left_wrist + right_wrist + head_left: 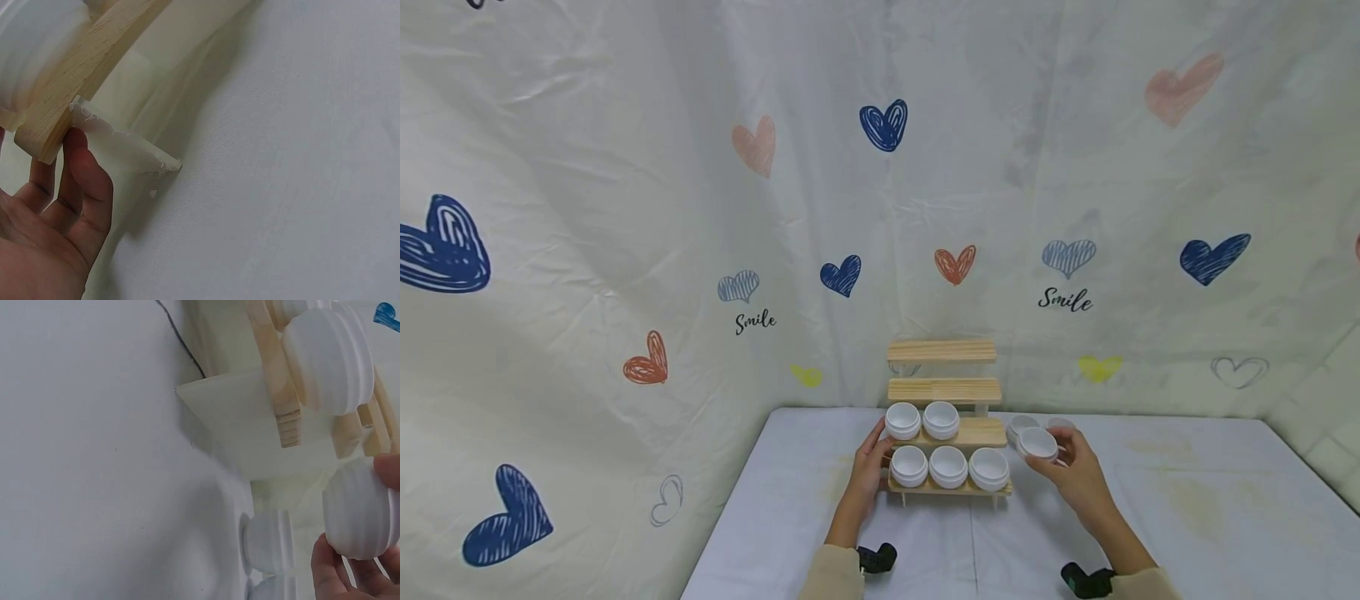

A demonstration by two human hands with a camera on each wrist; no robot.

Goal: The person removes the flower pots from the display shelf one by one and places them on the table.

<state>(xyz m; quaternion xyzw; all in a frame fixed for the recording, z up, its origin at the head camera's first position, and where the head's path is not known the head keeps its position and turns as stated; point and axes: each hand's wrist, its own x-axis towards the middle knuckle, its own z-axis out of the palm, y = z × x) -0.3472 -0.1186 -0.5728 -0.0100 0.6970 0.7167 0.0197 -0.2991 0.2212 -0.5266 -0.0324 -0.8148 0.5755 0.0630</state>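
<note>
A tiered wooden stand (946, 389) carries white ribbed bowls: three on its lowest shelf and two on the shelf above, toward the left. My left hand (867, 468) grips the stand's left side; its fingers (90, 194) curl at the end of a wooden shelf (53, 119). Right of the stand, my right hand (1081, 477) holds another white bowl (1037, 444) between thumb and fingers, raised off the table. The right wrist view shows this held bowl (356, 509) apart from the shelves.
Two more white bowls (269, 540) stand on the table beyond my right hand. The white-covered table (1187, 492) meets a heart-printed curtain (880, 208) behind the stand. The two upper shelves bear no bowls.
</note>
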